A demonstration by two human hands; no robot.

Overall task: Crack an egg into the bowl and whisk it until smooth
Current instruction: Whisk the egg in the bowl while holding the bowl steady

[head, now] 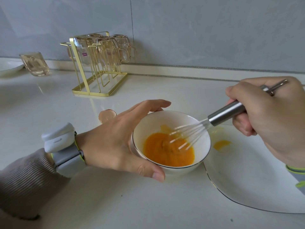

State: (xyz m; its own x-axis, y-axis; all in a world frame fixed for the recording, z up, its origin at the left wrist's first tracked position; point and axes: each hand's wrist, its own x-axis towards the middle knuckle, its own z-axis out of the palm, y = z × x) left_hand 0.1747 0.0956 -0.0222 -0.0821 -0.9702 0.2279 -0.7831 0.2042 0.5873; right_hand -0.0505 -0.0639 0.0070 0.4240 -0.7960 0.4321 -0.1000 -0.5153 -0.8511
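Asking: Where is the bowl, and what is in it?

Answering: A small white bowl sits mid-view on a pale countertop. Its right side meets the edge of a large white plate. Orange-yellow egg pools in the bottom.

Asking: How are the hands placed?

Answering: The left hand cups the bowl's left side, with the thumb along the near wall and the fingers wrapped round the far rim, bracing it. The right hand is closed in a fist round the steel handle of a whisk.

Asking: Which way does the whisk lie?

Answering: Its long axis slants from the right hand, up and to the right, down and leftward over the bowl's right rim. The wire head is in the egg and looks blurred, so I judge it is mid-stroke. The egg lies left of and below the gripping hand, and the left hand is the one touching the bowl.

Asking: Is the egg smooth?

Answering: The colour looks even, with no clear white showing, so it is probably close. The blur stops me being certain.

Asking: Anything else nearby?

Answering: An empty eggshell lies just behind the left hand. A yellow spill marks the plate beside the bowl. A gold rack of upturned glasses stands by the wall.
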